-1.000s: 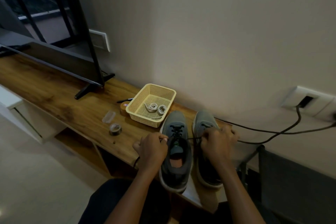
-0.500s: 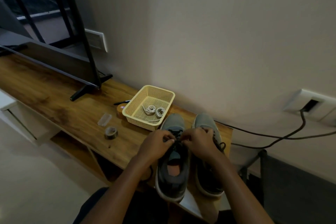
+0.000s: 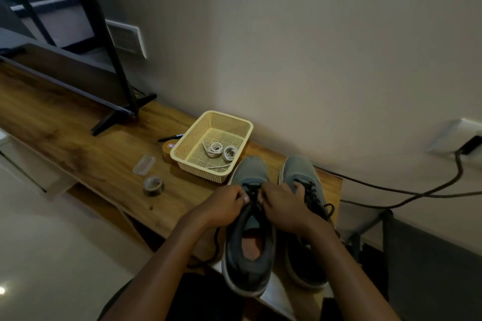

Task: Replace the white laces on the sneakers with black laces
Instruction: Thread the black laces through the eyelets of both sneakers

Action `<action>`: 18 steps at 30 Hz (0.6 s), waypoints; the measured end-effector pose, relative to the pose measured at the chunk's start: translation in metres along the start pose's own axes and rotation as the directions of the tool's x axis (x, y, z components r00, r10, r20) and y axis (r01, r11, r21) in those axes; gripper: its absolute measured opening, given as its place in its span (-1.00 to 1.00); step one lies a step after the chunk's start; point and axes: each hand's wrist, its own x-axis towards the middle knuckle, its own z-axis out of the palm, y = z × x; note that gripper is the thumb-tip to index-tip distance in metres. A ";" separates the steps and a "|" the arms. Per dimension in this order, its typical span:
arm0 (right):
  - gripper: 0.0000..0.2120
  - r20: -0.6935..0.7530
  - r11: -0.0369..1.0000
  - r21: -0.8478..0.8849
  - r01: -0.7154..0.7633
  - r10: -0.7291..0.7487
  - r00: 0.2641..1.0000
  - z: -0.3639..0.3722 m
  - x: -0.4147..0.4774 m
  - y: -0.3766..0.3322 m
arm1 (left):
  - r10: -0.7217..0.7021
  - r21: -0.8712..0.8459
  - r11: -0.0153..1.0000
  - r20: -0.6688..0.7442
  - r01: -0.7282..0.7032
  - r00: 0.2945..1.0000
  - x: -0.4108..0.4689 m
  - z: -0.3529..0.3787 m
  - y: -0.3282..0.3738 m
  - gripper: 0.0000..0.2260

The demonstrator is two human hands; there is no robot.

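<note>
head view: left hand (image 3: 224, 203), right hand (image 3: 284, 203) fingers (image 3: 240, 194) pinch black lace (image 3: 251, 187); eyelets hidden.

A home living room: a long low wooden console (image 3: 65, 138) runs along a plain cream wall (image 3: 287, 47), with a flat black television on splayed legs (image 3: 73, 78) at its left end. Behind that end stands a dark-barred window (image 3: 54, 18); past its right end, a white wall socket (image 3: 455, 135); below, glossy pale floor (image 3: 52, 255).

left hand (image 3: 224, 206), right hand (image 3: 284, 203) pinching black lace (image 3: 215, 242)
</note>
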 end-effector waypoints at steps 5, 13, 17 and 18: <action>-0.83 -0.051 0.999 0.018 -0.044 0.045 0.998 0.001 -0.004 -0.001 | -0.029 -0.009 1.000 0.036 0.030 0.999 0.002 -0.002 -0.003 -0.79; -0.79 -0.096 0.997 0.064 -0.050 0.056 0.994 -0.005 -0.006 0.006 | -0.003 -0.077 0.997 -0.008 0.002 1.000 0.000 -0.004 -0.015 -0.89; -0.82 -0.211 0.983 0.185 -0.007 0.047 0.976 -0.010 -0.001 0.019 | 0.031 -0.105 0.993 -0.171 -0.050 0.985 0.002 -0.005 -0.015 -0.88; -0.87 -0.221 0.981 0.192 0.003 0.040 0.975 -0.011 0.000 0.018 | 0.047 -0.109 0.992 -0.190 -0.068 0.981 0.003 -0.005 -0.013 -0.86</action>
